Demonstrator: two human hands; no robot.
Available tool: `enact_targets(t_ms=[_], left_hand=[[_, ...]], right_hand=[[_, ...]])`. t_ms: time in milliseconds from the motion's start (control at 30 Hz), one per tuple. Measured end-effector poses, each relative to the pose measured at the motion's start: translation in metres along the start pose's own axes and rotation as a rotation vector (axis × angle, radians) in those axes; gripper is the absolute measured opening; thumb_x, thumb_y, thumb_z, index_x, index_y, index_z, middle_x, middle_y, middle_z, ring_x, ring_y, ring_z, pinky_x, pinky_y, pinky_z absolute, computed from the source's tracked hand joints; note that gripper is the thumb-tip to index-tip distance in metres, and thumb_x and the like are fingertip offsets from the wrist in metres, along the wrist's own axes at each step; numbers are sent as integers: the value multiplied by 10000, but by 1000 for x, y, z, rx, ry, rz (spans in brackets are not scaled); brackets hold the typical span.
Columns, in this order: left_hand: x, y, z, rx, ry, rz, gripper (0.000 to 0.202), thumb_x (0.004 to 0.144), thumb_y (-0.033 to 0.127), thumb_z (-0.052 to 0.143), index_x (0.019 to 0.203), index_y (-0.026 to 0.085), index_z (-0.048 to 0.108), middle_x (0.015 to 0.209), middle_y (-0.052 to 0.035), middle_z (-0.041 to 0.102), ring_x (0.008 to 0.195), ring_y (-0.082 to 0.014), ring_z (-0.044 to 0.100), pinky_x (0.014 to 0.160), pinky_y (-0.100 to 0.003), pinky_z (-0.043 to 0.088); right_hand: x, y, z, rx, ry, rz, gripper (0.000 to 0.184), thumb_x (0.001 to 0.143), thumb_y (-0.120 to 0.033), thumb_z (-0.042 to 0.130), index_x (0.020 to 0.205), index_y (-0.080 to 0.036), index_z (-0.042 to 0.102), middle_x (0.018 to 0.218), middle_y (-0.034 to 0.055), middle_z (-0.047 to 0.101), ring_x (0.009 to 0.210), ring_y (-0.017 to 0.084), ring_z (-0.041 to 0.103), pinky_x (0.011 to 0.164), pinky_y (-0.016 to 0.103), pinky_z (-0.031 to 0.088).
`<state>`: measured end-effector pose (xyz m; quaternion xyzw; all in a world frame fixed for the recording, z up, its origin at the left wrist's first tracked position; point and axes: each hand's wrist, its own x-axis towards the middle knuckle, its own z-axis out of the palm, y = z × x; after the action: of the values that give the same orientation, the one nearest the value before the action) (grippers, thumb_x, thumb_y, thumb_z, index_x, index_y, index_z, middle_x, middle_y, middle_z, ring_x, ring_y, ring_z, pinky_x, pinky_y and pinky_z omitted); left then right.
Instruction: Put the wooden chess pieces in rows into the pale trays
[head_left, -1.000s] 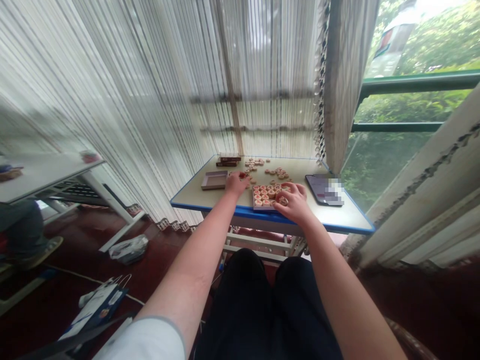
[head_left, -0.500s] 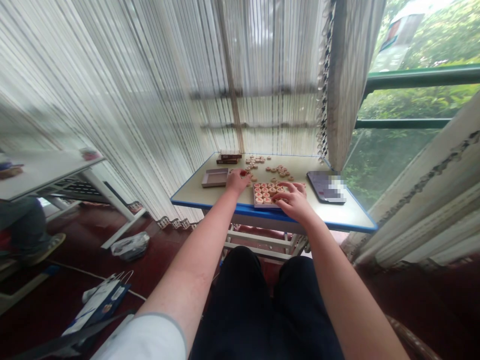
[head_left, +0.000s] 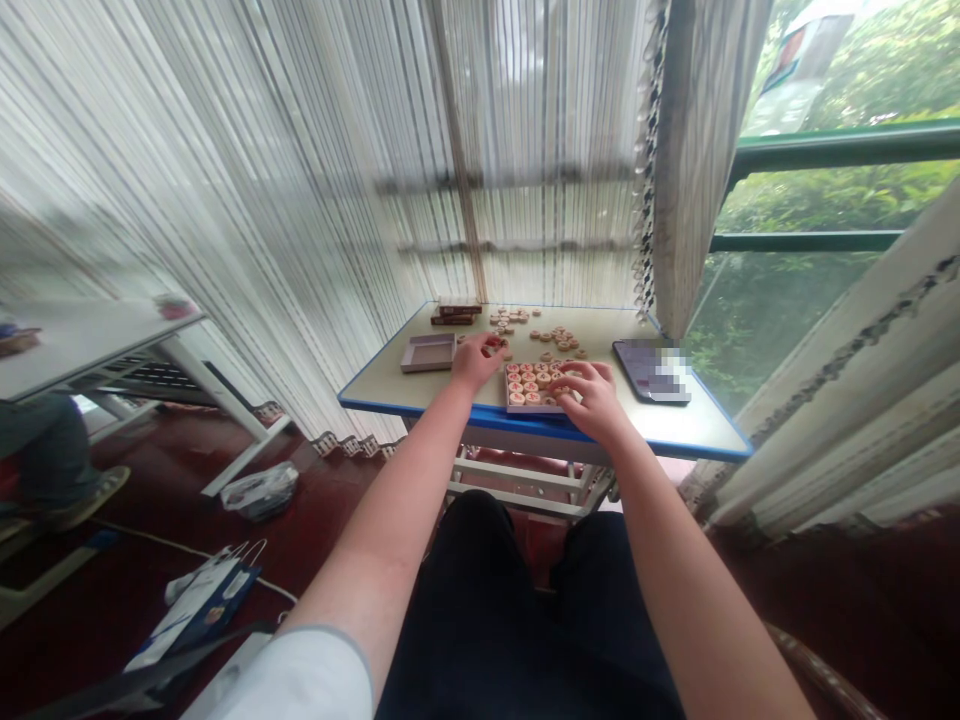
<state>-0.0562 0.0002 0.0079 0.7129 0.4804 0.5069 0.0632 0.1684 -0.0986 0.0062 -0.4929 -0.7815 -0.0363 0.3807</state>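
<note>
A small table (head_left: 420, 395) with a blue edge stands before me. On it sits a shallow box (head_left: 511, 403) filled with round wooden game pieces marked in red. My right hand (head_left: 592, 395) rests on the box's right side, fingers curled over the pieces. My left hand (head_left: 474, 360) lies just left of the box, fingertips pinched on a red-marked piece (head_left: 493, 343). More loose pieces (head_left: 559, 342) are scattered farther back on the table.
An empty box lid (head_left: 428, 353) lies at the table's left; a dark flat box (head_left: 455, 314) sits at the back. A phone (head_left: 651, 370) lies at the right. Curtains (head_left: 300, 180) hang behind. Another table (head_left: 82, 340) and a person's leg (head_left: 37, 440) are at the left; bags (head_left: 255, 492) lie on the floor.
My right hand has shifted slightly along the box's pieces. My left hand has closed on a piece beside the box. The view has drifted a little upward.
</note>
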Motion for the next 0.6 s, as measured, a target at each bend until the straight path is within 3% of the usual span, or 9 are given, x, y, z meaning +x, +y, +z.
enact_targets(t_ms=[233,400,600], left_hand=[[-8,26,-2,-249,-128,23,284,710,334,686,923,149,658,828,-56,693,617,-102,589,564,-227,492],[-14,41,-2,-194,-267,128,293,661,378,729,861,166,699,780,-38,700,637,-114,575,631,-249,491],[-15,47,-6,-219,-262,136,300,650,395,738,856,178,719,793,-46,700,684,-132,573,649,-255,468]], right_hand=[[1,0,0,-3,35,20,185,792,-235,550,874,-249,715,1078,45,624,1070,259,430,986,431,305],[3,-2,1,3,63,3,261,851,-368,527,1017,-222,665,1062,65,637,1036,257,460,962,418,340],[5,-3,0,16,77,-35,284,875,-376,506,1086,-235,635,1065,61,650,1032,259,469,948,432,366]])
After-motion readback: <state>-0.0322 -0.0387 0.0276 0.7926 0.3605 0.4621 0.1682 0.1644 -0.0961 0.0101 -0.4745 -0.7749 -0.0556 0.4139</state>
